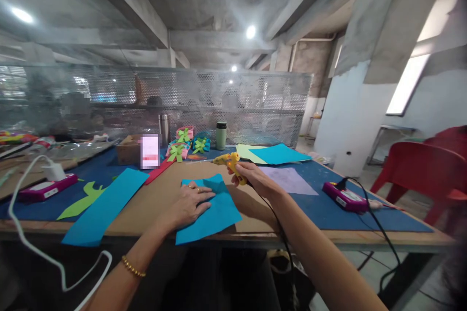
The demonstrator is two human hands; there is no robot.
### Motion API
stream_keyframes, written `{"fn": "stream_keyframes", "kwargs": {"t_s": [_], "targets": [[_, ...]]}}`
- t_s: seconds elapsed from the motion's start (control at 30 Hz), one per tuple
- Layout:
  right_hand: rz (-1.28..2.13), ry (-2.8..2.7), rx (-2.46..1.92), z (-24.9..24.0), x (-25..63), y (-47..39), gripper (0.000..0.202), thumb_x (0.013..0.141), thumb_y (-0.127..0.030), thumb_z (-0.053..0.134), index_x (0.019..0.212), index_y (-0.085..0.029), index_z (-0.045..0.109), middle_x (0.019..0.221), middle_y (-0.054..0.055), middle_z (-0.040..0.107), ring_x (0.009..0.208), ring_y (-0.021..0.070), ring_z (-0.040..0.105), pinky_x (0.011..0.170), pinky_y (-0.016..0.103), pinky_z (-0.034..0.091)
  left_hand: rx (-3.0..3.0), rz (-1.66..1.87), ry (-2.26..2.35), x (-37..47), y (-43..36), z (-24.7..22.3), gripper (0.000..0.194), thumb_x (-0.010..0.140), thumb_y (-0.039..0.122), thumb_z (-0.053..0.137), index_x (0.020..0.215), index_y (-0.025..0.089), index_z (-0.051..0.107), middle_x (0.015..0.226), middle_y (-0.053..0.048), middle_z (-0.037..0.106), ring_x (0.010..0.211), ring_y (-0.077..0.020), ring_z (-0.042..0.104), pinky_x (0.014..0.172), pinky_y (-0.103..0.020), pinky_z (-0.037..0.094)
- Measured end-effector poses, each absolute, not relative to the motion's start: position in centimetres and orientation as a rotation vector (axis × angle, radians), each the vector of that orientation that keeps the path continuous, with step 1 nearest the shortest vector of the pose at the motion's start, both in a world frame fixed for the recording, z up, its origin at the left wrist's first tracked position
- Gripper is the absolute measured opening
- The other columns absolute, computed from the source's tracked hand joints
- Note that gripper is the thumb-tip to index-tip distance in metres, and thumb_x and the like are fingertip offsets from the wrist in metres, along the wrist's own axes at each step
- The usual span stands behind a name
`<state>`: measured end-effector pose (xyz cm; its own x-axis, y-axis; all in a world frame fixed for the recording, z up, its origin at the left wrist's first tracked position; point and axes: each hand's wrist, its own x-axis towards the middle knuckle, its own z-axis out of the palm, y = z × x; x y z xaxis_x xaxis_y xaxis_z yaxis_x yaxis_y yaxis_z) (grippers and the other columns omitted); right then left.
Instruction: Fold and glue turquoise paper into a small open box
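My left hand lies flat, fingers stretched out, on a blue felt-like sheet at the front of the table. A ring is on one finger and a beaded bracelet is on the wrist. My right hand is wrapped round a yellow glue gun, raised just beyond the sheet's right side with its nozzle pointing left. The gun's dark cord runs down along my right forearm. Under the sheet is a brown board. A long blue strip lies to the left, beside a green cut piece.
A purple power strip sits at right, another at left with a white cable. Lilac and blue sheets lie right. Behind stand bow-topped pieces, a green tumbler, a steel flask and a cardboard box.
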<state>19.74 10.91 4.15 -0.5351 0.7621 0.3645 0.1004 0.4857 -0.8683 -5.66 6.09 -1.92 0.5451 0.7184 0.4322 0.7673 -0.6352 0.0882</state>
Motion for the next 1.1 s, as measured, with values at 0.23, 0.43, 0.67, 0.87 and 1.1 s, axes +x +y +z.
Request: {"fn": "stream_keyframes", "kwargs": {"t_s": [0.23,0.43,0.67,0.87,1.1], "targets": [[0.997,-2.030,-0.789,4.1,19.9,11.2,0.044,0.090,-0.055,0.051,0.087,-0.014,0.065,0.087,0.006,0.063,0.068,0.0139,0.057,0.066,0.028,0.045,-2.655,-0.672,-1.298,-5.6,6.2,-2.0,0.037,0.099,0.040,0.043,0.127,0.032,0.065,0.132,0.000,0.065,0.108,-0.0252,0.053,0.093,-0.043,0.037],[0.957,-2.123,-0.883,3.7,19.3,11.4,0.040,0.091,-0.053,0.048,0.087,-0.016,0.064,0.083,0.004,0.061,0.071,0.0144,0.054,0.064,0.027,0.043,-2.677,-0.700,-1.296,-5.5,6.0,-2.0,0.039,0.099,0.041,0.041,0.128,0.031,0.065,0.133,0.000,0.064,0.111,-0.0260,0.052,0.096,-0.045,0.036],[0.935,-2.102,-0.879,3.6,18.6,12.1,0.040,0.091,-0.055,0.049,0.088,-0.017,0.063,0.087,0.005,0.063,0.071,0.0144,0.055,0.063,0.027,0.044,-2.703,-0.722,-1.306,-5.4,5.8,-1.5,0.039,0.098,0.041,0.044,0.127,0.028,0.065,0.130,-0.003,0.066,0.108,-0.0254,0.053,0.096,-0.044,0.038],[1.016,-2.199,-0.804,5.3,16.7,12.5,0.048,0.091,-0.061,0.047,0.090,-0.016,0.063,0.088,0.006,0.064,0.061,0.0117,0.051,0.055,0.025,0.040,-2.742,-0.577,-1.436,-5.1,3.9,-0.4,0.051,0.097,0.055,0.039,0.132,0.025,0.061,0.135,-0.007,0.062,0.114,-0.0291,0.052,0.099,-0.045,0.038],[0.812,-2.269,-0.890,4.4,15.7,12.1,0.042,0.092,-0.054,0.048,0.079,-0.017,0.063,0.077,0.003,0.062,0.064,0.0136,0.052,0.060,0.027,0.041,-2.621,-0.721,-1.499,-4.6,2.6,-2.6,0.062,0.098,0.060,0.025,0.135,0.024,0.059,0.143,-0.009,0.055,0.123,-0.0291,0.050,0.104,-0.048,0.037]]}}
